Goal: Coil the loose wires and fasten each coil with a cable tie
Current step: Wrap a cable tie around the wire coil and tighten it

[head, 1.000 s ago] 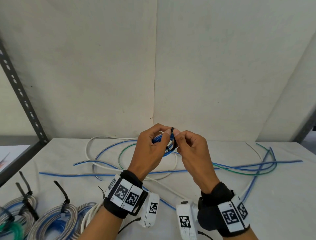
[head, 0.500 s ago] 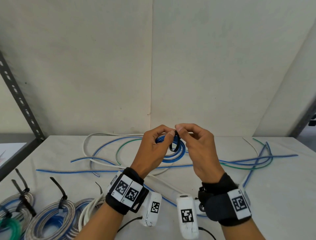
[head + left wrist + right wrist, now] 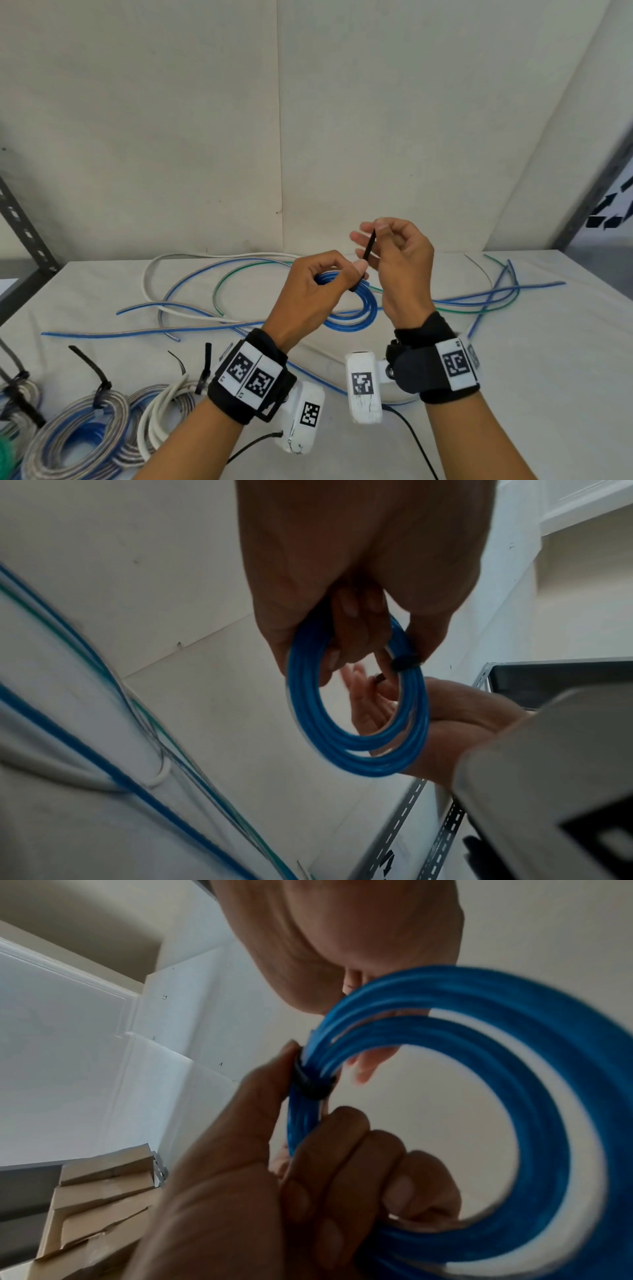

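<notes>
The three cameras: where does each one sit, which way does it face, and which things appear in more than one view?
Head: worn on the head, looking forward and down at the table; both forearms show, the left hand gripping the blue coil and the right hand pinching the black cable tie.
Left wrist: looks along the left hand at the blue coil; the right hand shows behind.
Right wrist: looks along the right hand at the blue coil; the left hand shows near.
Shared: all views show the coil, the cable tie and both hands.
</notes>
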Demonstrator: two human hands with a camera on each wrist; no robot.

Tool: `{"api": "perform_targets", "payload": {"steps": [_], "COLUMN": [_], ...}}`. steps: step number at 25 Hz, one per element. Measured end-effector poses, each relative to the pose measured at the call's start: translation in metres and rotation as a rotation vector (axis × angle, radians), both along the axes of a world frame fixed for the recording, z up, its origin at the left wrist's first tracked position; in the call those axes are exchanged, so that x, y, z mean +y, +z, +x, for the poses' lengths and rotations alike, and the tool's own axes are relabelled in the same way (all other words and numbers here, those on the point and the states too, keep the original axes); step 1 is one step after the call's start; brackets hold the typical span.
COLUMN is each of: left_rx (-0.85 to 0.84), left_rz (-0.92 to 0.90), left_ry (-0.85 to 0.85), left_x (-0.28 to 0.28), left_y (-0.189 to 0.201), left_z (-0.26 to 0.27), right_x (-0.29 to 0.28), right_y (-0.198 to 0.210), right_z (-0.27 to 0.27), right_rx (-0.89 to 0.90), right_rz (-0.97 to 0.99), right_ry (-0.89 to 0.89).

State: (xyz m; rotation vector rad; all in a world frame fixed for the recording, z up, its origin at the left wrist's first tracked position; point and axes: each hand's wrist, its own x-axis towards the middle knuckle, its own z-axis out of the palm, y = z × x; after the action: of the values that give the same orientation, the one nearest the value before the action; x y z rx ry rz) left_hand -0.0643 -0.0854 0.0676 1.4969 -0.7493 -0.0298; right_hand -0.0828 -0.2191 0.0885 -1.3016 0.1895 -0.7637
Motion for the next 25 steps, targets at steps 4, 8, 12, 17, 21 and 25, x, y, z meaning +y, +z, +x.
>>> {"api": "perform_targets", "payload": {"steps": [4,8,12,17,21,25], "left_rx": [0.087,0.143,0.161,0.169,0.162,0.152], "left_rz": [0.008,0.012,-0.014,0.014,0.030,0.043], "left_ry": [-0.015,-0.026,0.011,0.021,0.017,0.009], "left_x": [-0.004,-0.006,-0.009,-0.010,-0.010,-0.013], "left_y": [-0.004,-0.006,-0.005,-0.006,-0.007,-0.005], "left_z": [0.001,0.000,-0.003,-0.005,-0.003,-0.004], "right_x": [-0.002,-0.003,-0.002,-0.001,-0.004,-0.005], "right_y": [0.006,0.009,0.008,0.004,0.005,0.010], "right_z": [-0.007,-0.009,-0.008,-0.008,-0.009,-0.012], "right_rx": [-0.017,-0.036,-0.043,-0.054,-0.033,-0.022], "right_rz": [0.052,0.136,0.153,0.196,0.282,0.348], "right_ry": [0.040,0.062,0.060,0.057,0.097,0.106]}}
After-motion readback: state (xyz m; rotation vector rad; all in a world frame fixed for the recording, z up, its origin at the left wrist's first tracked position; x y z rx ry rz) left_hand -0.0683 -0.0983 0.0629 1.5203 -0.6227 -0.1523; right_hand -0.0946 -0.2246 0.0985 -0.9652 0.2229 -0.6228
